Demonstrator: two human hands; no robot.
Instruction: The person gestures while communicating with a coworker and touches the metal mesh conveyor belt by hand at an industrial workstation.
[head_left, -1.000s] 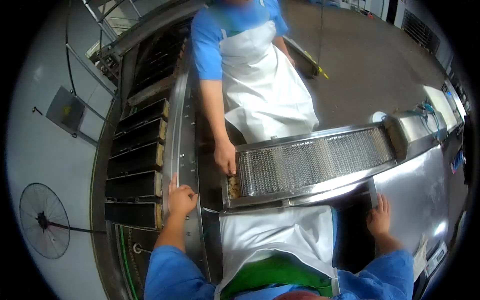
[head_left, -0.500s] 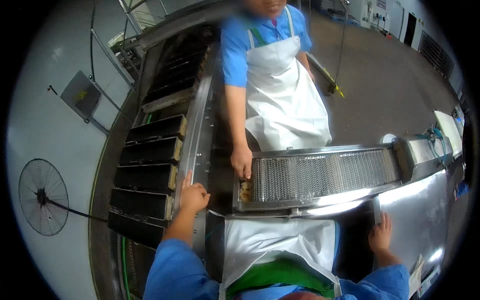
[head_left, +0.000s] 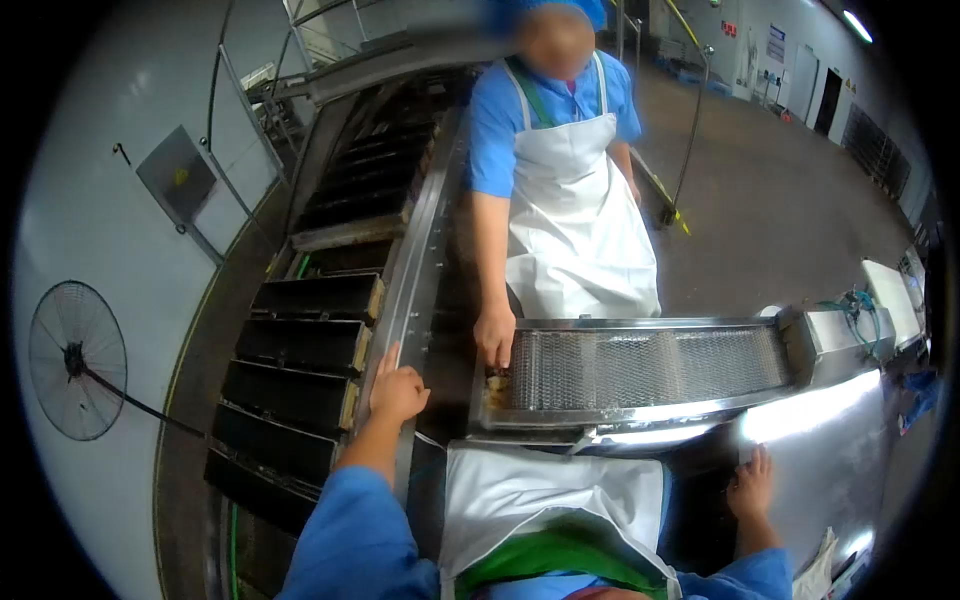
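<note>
My left hand (head_left: 398,393) rests on the long metal rail (head_left: 412,300) beside the row of dark moulds, with the index finger stretched forward and nothing held. At the right, my right hand (head_left: 750,487) lies on the near-left edge of a shiny metal table (head_left: 825,470), fingers extended and free of any object. Between my hands is a metal mesh conveyor (head_left: 650,370) in a steel frame. A co-worker's hand (head_left: 494,336) reaches down to its left end, touching small brownish pieces (head_left: 498,386) whose kind I cannot make out.
Dark rectangular moulds (head_left: 295,345) line the left side. The co-worker in a white apron (head_left: 580,200) stands across the conveyor. A motor housing (head_left: 835,338) sits at the conveyor's right end. A wall fan (head_left: 78,345) projects at the far left.
My view has tilted up slightly, showing more of the co-worker and the far room. Both my hands stay on the rail and table edge. The co-worker's hand remains at the conveyor's left end.
</note>
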